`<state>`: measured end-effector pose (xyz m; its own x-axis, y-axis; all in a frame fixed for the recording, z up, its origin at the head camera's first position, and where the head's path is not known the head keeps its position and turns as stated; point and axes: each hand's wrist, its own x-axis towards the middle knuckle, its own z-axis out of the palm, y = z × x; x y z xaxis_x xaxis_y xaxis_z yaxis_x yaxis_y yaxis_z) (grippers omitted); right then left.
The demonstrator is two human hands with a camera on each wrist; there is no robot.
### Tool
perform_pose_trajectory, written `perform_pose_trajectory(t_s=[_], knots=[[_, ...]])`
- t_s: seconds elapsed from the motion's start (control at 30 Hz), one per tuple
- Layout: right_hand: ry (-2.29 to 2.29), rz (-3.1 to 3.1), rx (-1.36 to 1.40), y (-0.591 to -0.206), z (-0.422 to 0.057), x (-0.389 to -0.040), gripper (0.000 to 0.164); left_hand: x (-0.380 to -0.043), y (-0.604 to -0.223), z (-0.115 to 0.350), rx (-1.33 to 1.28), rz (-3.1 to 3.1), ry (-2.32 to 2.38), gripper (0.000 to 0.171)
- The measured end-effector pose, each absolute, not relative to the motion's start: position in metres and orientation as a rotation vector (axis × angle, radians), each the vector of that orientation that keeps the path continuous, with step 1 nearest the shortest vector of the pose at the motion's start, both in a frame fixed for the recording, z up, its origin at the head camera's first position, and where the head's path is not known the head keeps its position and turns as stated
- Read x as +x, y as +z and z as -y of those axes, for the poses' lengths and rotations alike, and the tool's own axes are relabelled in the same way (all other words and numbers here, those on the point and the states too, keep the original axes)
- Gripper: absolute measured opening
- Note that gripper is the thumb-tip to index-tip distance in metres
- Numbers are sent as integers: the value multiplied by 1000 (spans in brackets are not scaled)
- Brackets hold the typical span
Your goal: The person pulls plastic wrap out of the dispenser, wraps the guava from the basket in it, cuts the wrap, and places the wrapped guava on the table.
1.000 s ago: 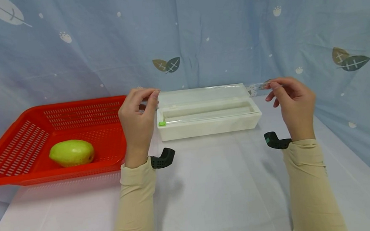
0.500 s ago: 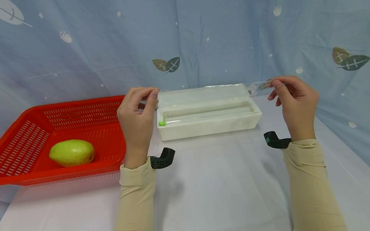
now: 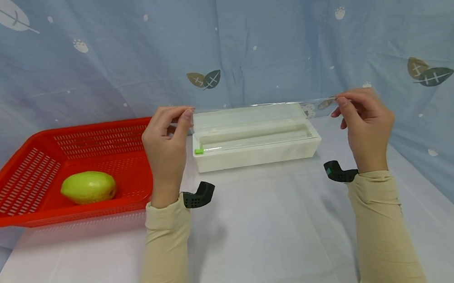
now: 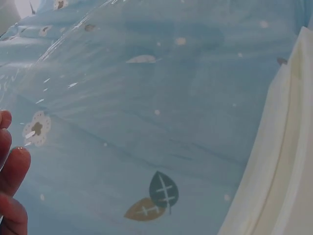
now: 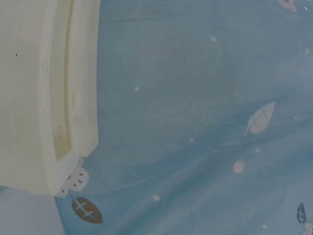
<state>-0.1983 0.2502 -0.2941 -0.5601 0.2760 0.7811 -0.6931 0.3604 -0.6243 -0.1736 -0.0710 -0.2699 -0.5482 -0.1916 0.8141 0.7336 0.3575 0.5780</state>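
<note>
A sheet of clear plastic wrap [image 3: 264, 105] is stretched between both hands, its edge a thin shiny line in the head view. My left hand [image 3: 165, 143] pinches one end between thumb and fingers; my right hand [image 3: 366, 123] pinches the other. Glints on the wrap [image 4: 78, 27] show in the left wrist view, beside the left fingertips [image 4: 17, 164]. Behind and below the sheet stands a white wrap dispenser box [image 3: 259, 157] with its lid [image 3: 249, 116] raised. Inside it lies a pale roll, and a green slider [image 3: 199, 151] sits at the front left. The right wrist view shows no hand.
To the left, a red plastic basket [image 3: 0, 221] holds one yellow-green oval fruit [image 3: 88, 187]. A white cloth [image 3: 268, 228] covers the table. Behind hangs a blue leaf-print curtain [image 3: 257, 33].
The hands have drawn slightly apart and upward, the right one moving right, the left a little left. The wrap between them now looks straighter and tauter. Box and basket have stayed put.
</note>
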Motion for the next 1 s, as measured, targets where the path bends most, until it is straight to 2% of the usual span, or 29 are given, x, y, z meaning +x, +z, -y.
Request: perform_pose_trajectory(t_s=[0.43,0.77,1.0], knots=[[1260,1714,386,-292,-252,-197,16,-174,-269,72,-536,1718,-1275,13],[1243,1705,385,-289,-249,-193,16,-193,-285,76,-544,1685,-1302,14],[1248,1702,369,-288,-249,-193,16,-193,-285,76,-574,1682,-1313,14]])
